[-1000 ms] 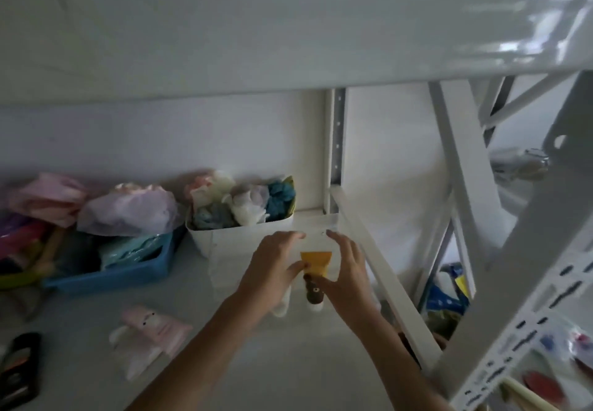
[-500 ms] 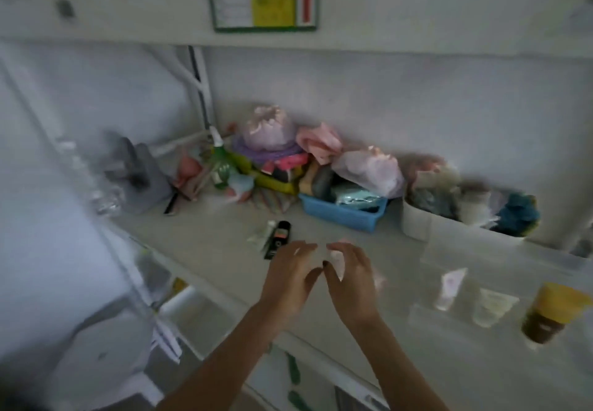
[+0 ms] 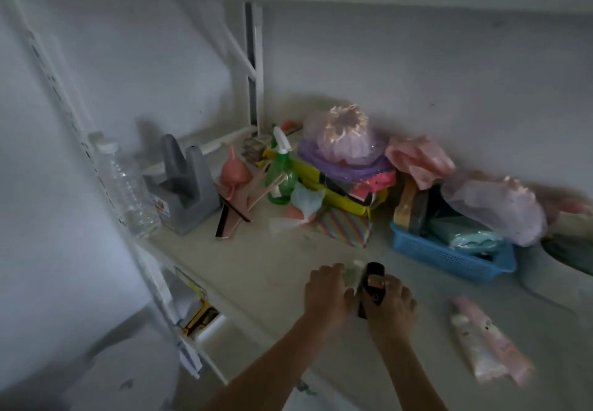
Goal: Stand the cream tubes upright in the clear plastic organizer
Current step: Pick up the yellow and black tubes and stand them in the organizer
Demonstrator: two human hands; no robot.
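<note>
Two cream tubes lie side by side on the white shelf (image 3: 256, 269): a black tube (image 3: 374, 277) with a coloured label and a pale whitish-green tube (image 3: 354, 272) just left of it. My right hand (image 3: 390, 309) closes around the black tube, thumb on its left and a finger on its right. My left hand (image 3: 324, 292) curls over the pale tube from the left. A pink and white tube pair (image 3: 487, 345) lies flat further right. The clear plastic organizer is out of view.
A blue basket (image 3: 449, 258) stuffed with packets stands behind the hands to the right. Further back are a green spray bottle (image 3: 281, 176), a yellow box with purple lids, a grey holder (image 3: 186, 190) and a clear water bottle (image 3: 126, 192). The shelf post stands at left.
My view swung left, away from the organizer with its standing tubes. Both hands left the organizer, travelled left along the shelf and came down on the black and pale tubes.
</note>
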